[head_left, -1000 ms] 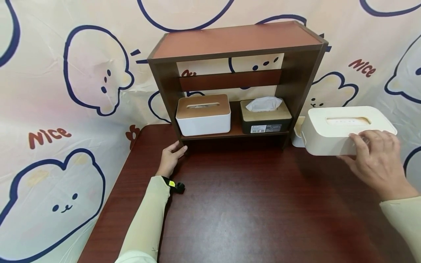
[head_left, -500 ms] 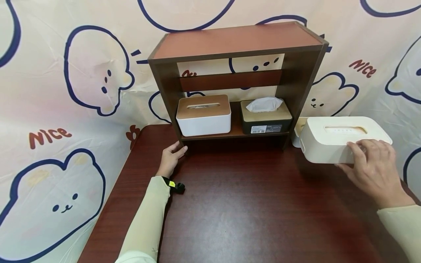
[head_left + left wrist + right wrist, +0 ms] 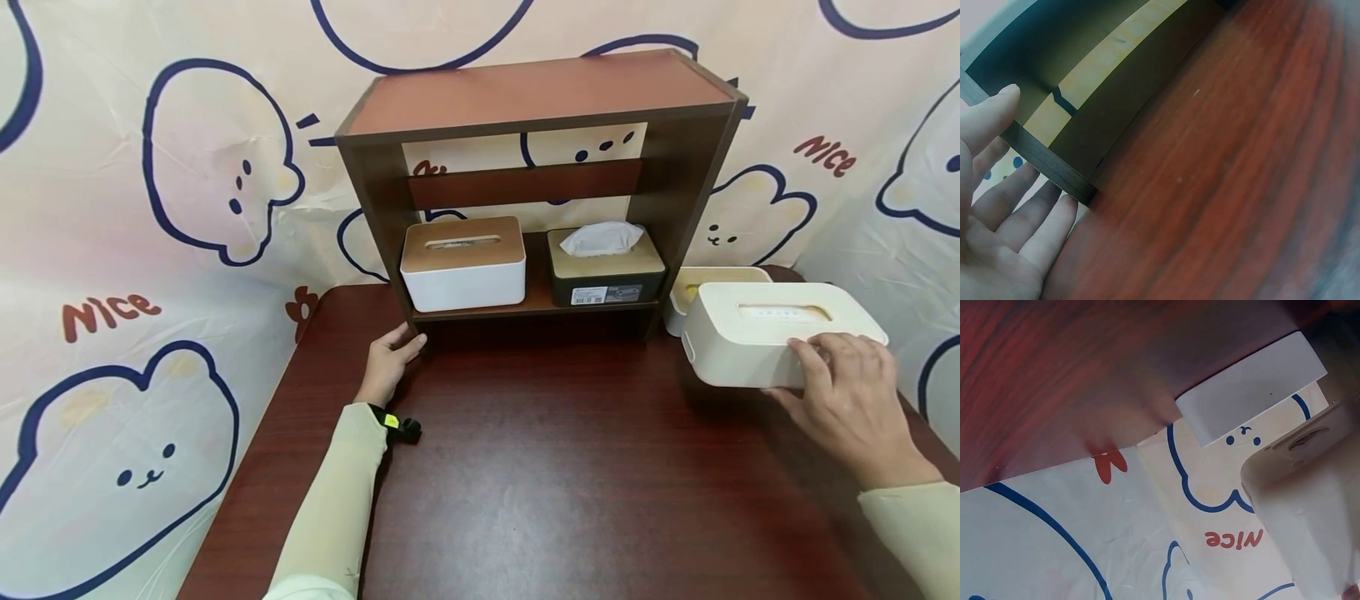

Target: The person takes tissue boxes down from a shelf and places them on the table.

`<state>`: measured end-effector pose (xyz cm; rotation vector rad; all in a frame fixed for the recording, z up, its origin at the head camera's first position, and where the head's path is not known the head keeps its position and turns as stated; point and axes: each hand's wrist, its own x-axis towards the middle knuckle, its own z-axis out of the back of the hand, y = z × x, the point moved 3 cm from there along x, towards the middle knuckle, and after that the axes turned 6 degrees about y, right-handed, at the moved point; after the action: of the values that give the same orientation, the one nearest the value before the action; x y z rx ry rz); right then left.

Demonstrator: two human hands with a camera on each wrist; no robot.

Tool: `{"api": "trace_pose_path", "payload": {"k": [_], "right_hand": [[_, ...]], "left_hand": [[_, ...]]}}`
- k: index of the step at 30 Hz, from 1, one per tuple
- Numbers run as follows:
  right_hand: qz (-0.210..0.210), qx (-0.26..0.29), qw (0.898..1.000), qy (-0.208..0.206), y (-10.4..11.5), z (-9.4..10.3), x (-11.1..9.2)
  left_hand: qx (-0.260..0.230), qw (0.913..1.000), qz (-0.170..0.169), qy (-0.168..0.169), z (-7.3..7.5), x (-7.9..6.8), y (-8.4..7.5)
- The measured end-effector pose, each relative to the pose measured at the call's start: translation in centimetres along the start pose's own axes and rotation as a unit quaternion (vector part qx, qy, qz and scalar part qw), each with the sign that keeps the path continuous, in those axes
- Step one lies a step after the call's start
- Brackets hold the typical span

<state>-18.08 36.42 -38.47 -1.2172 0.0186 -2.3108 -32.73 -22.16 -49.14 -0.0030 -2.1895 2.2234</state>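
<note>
My right hand [image 3: 858, 400] grips a cream tissue box [image 3: 750, 362] by its near side, fingers at the lid and thumb low. The box hangs above the table at the right; in the right wrist view the tissue box [image 3: 1313, 506] fills the lower right. At the left, my left hand [image 3: 386, 367] holds the foot of a small brown shelf [image 3: 540, 96]. The left wrist view shows the thumb [image 3: 997, 115] and fingers on opposite sides of the shelf's side panel [image 3: 1047, 162]. On the lower shelf board sit a white tissue box [image 3: 463, 285] with a wood-coloured lid and a dark green tissue box [image 3: 566, 289].
Beside the shelf's right foot stands an open white container [image 3: 727, 273], partly hidden by the cream box, with something yellow inside. The dark red table [image 3: 540, 467] lies in front. A printed cloth [image 3: 150, 333] covers the walls close behind and at both sides.
My right hand has lowered the cream tissue box and brought it slightly left, so more of the open container behind shows. The left hand and shelf have stayed in place.
</note>
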Motion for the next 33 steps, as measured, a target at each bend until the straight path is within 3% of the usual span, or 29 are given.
{"api": "trace_pose_path", "payload": {"k": [22, 33], "right_hand": [[-0.011, 0.025, 0.997, 0.067, 0.1, -0.5, -2.0], [-0.004, 0.033, 0.999, 0.032, 0.7, -1.0, -2.7]], "left_hand": [[0.019, 0.9997, 0.011, 0.008, 0.0, -0.2, -0.2], [0.025, 0.9996, 0.011, 0.004, 0.1, -0.2, -0.3]]}}
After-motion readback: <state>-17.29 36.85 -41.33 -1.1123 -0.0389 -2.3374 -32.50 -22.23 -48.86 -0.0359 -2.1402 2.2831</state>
